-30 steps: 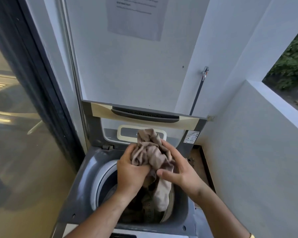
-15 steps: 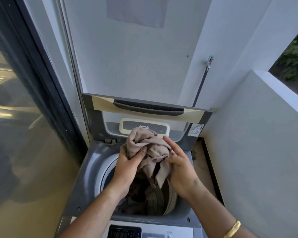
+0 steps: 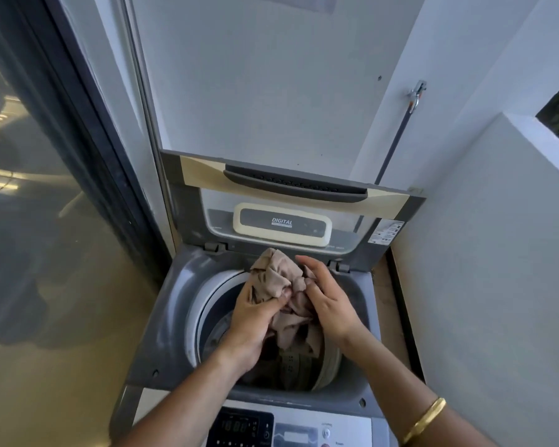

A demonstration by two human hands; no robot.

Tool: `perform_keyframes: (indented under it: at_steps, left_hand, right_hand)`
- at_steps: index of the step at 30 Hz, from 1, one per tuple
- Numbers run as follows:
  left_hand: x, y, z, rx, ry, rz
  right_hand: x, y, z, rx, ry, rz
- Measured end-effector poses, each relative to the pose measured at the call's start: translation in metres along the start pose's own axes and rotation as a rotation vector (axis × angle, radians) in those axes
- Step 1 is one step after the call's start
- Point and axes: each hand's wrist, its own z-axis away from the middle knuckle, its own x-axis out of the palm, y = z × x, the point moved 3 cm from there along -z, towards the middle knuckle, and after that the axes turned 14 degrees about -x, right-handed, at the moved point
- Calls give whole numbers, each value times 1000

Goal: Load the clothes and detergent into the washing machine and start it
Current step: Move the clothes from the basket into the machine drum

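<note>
A grey top-loading washing machine [image 3: 162,321] stands below me with its lid [image 3: 291,182] raised upright against the wall. Over the open drum [image 3: 207,304] I hold a crumpled beige garment [image 3: 278,272]. My left hand [image 3: 255,317] grips its left side, thumb pressed into the cloth. Touching the garment's right side is my right hand [image 3: 329,301], fingers partly curled around it. Part of the cloth hangs down into the drum, where darker clothes lie. No detergent is in view.
The control panel [image 3: 291,427] with a lit display sits at the machine's front edge. A glass door [image 3: 46,221] stands at the left, a white wall [image 3: 497,285] close on the right. A tap with a hose [image 3: 413,98] is fixed to the back wall.
The bundled garment and both hands have dropped lower toward the drum. The camera has tilted down, so the control panel now shows.
</note>
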Motion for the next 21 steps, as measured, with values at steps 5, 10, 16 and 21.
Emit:
perform_keyframes:
  at_steps: [5, 10, 16, 21]
  left_hand:
    - [-25, -12, -39, 89, -31, -328]
    - [-42, -38, -92, 111, -263, -1099]
    - [-101, -59, -135, 70, 47, -1169]
    - [-120, -72, -152, -162, 27, -1711]
  right_hand:
    - [20, 30, -7, 64, -193, -266]
    - [29, 90, -30, 37, -169, 235]
    - [53, 155, -60, 48, -85, 422]
    - [90, 227, -77, 128, -354, 593]
